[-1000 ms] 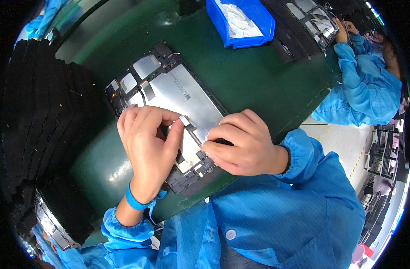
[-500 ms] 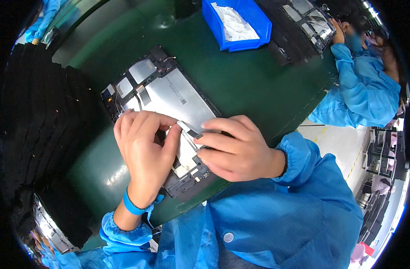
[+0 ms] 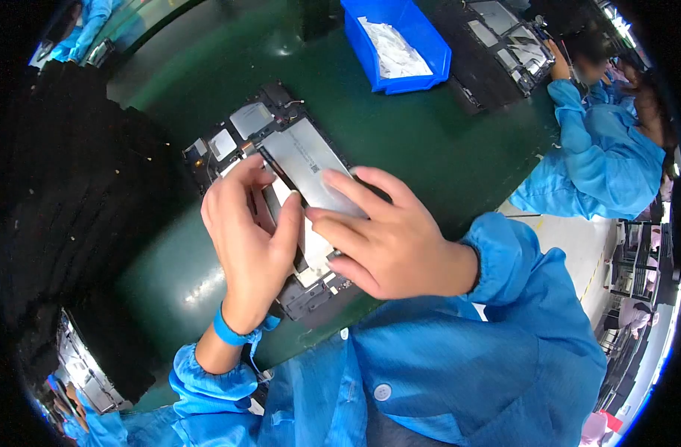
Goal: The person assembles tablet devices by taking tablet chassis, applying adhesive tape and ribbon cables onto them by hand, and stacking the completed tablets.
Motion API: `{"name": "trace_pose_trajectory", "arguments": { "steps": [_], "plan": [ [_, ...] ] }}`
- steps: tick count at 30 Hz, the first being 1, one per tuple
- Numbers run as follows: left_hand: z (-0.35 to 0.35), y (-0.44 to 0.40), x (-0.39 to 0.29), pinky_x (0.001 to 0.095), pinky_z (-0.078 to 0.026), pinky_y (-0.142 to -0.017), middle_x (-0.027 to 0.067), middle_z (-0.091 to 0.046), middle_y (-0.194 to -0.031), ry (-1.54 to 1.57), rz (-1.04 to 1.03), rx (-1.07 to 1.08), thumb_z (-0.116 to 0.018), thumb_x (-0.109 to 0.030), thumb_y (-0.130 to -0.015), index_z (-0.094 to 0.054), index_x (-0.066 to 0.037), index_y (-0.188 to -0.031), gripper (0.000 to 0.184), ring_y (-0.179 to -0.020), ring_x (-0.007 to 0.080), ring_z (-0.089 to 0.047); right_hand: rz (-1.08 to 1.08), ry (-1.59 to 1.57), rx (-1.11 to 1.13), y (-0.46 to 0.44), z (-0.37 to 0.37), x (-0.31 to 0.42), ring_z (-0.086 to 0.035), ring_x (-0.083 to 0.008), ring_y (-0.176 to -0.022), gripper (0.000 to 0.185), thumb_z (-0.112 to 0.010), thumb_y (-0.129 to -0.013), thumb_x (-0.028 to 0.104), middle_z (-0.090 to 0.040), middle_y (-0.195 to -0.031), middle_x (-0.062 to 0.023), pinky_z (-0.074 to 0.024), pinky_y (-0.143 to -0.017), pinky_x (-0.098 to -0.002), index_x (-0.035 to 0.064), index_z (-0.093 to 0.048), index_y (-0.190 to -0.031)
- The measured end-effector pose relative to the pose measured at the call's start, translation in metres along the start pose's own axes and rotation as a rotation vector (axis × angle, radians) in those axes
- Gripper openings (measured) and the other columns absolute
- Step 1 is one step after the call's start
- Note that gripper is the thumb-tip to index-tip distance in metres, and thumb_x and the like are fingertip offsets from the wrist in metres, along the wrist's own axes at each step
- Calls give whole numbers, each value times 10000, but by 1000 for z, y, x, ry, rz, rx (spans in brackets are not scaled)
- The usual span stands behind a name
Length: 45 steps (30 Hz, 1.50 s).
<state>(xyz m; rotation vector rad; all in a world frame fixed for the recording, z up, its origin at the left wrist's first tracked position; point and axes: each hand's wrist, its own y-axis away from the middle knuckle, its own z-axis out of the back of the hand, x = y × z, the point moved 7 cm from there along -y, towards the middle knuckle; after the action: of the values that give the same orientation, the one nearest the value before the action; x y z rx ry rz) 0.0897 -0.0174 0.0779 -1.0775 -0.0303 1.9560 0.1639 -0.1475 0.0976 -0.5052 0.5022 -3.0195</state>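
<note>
An opened device with a black frame lies at a slant on the green table. My right hand has its fingers on the lower end of a silver battery panel, thumb side at its near edge. This panel looks tilted, with a dark gap along its left edge. My left hand is at the left part of the device, thumb and fingers apart, fingertips near that gap. Between the hands a white surface shows inside the frame. A blue band circles my left wrist.
A blue bin with white slips stands beyond the device. Dark stacks rise at the left. At the upper right lies another opened device, with a co-worker's hand beside it. The green table's near edge meets my blue smock.
The silver panel has tilted up along its left edge. My right fingers have moved onto its lower end. My left fingers have opened from the small strip between the hands.
</note>
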Motion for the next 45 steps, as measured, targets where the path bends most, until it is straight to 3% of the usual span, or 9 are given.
{"name": "trace_pose_trajectory", "arguments": {
  "steps": [6, 13, 17, 22, 26, 30, 35, 38, 45],
  "plan": [
    [25, 29, 36, 446, -177, -1148, 245, -284, -1496, -46, 133, -191, -591, -153, -904, -363, 38, -1406, 584, -1391, 379, -252, -113, -194, -167, -22, -3, -41, -411, -382, -1315, 520, -648, -818, 181, -559, -1286, -180, -284, -1085, -502, -4, -503, -1282],
    [27, 46, 53, 511, -39, -1170, 292, -315, -1485, -190, 173, 178, -517, -392, -953, -359, 82, -1411, 677, -1436, 411, -187, -410, -703, -193, -8, -50, -88, -435, -329, -1316, 736, -644, -866, 105, -376, -1460, -256, -328, -1073, -433, 15, -252, -1483],
    [28, 40, 41, 336, -340, -1083, 162, -378, -1478, 878, 405, 44, -612, -55, -909, -156, -11, -1530, 772, -1334, 225, -403, -498, -1202, -291, 2, -24, -61, -498, -222, -1205, 784, -634, -871, 76, -393, -1447, -223, -374, -1039, -347, 42, -180, -1509],
    [29, 34, 45, 326, -353, -1080, 168, -394, -1469, 1122, 375, 209, -622, 12, -874, -180, -21, -1529, 790, -1309, 201, -437, -487, -1064, -422, -2, 27, -97, -523, -170, -1109, 617, -571, -940, 180, -436, -1413, -156, -401, -1004, -326, 36, -299, -1474],
    [24, 34, 34, 323, -388, -1063, 142, -488, -1394, 1230, 340, 369, -672, 36, -840, -233, -33, -1514, 807, -1255, 199, -500, -439, -1032, 305, -39, 44, -86, -521, -198, -1181, 608, -624, -927, 223, -505, -1349, -145, -393, -1026, -320, -8, -364, -1426],
    [26, 34, 26, 336, -383, -1068, 136, -468, -1409, 1255, 281, 450, -681, 45, -831, -222, -53, -1519, 833, -1282, 201, -467, -457, -1204, 448, -47, 22, -73, -466, -197, -1248, 809, -727, -828, 202, -468, -1383, -154, -395, -1037, -318, -46, -282, -1458],
    [24, 36, 39, 394, -341, -1108, 175, -422, -1457, 1477, 435, 585, -462, -530, -959, -300, 7, -1477, 764, -1337, 268, -419, -567, -1365, 352, -47, 29, -60, -609, -222, -1090, 785, -745, -709, 197, -593, -1232, -155, -469, -966, -336, -51, -404, -1372],
    [28, 28, 35, 407, -359, -1108, 185, -425, -1457, 1887, 325, 692, -343, -498, -1016, -352, -6, -1456, 659, -1309, 272, -458, -594, -1514, 271, -52, 33, -40, -651, -234, -1005, 728, -706, -682, 165, -634, -1152, -170, -496, -926, -330, -66, -445, -1321],
    [38, 40, 53, 389, -404, -1058, 153, -506, -1370, 1277, 472, 486, -385, -444, -1010, -432, -21, -1406, 582, -1242, 236, -507, -582, -1853, 428, -101, -7, 111, -631, -236, -1037, 520, -610, -808, 80, -614, -1182, -152, -508, -917, -371, -28, -480, -1300]
  ]
}}
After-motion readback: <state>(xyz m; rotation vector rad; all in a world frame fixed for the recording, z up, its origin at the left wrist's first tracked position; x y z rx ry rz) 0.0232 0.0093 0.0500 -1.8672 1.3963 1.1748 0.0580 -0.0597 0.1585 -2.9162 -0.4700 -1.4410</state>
